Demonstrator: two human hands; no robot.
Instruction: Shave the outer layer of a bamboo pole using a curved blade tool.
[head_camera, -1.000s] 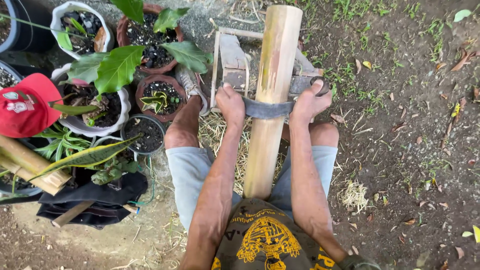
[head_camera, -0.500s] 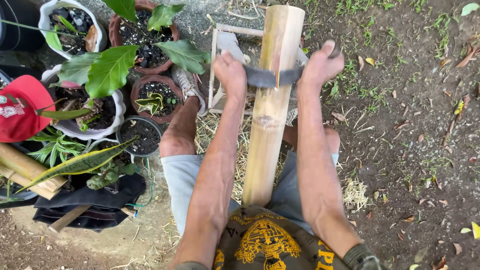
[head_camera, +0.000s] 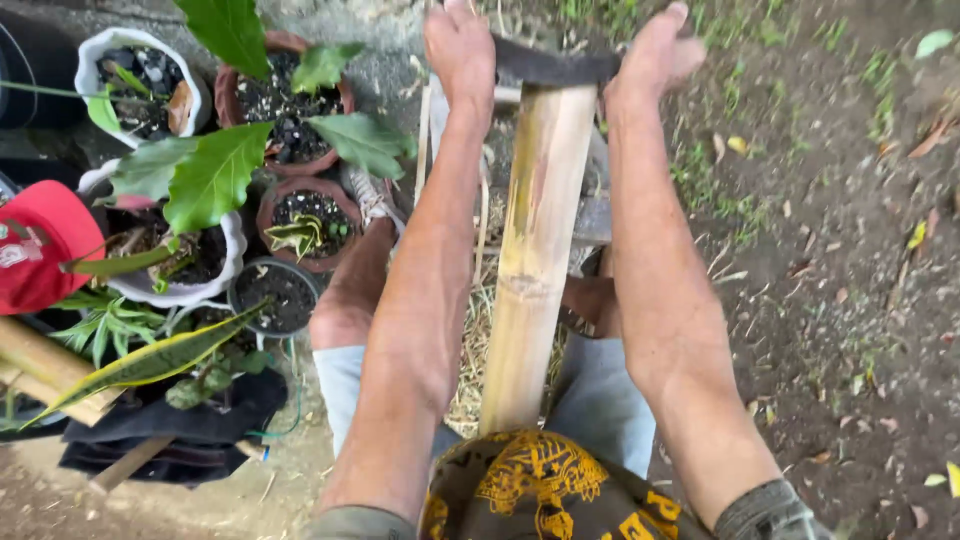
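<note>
**Blade at the far end of the bamboo, both hands on it**

Since half a second ago our hands have slid the dark blade farther up, so it now sits at the top end of the bamboo pole, at twelve o'clock in the view. We clamp our left hand on the blade's left end; our right hand presses on its right end, fingers partly spread. The pole runs from between our knees straight away from us, resting against a wooden frame underneath.

We judge the main risk is the blade running off the pole's end: with nothing left to bite on, it could jump forward and pull our hands with it. Our right grip looks looser, so that side may twist and the edge could skew or nick a finger. The pole itself could roll on the frame. At nine to eleven o'clock stand potted plants; a swinging pole would knock them.
</note>
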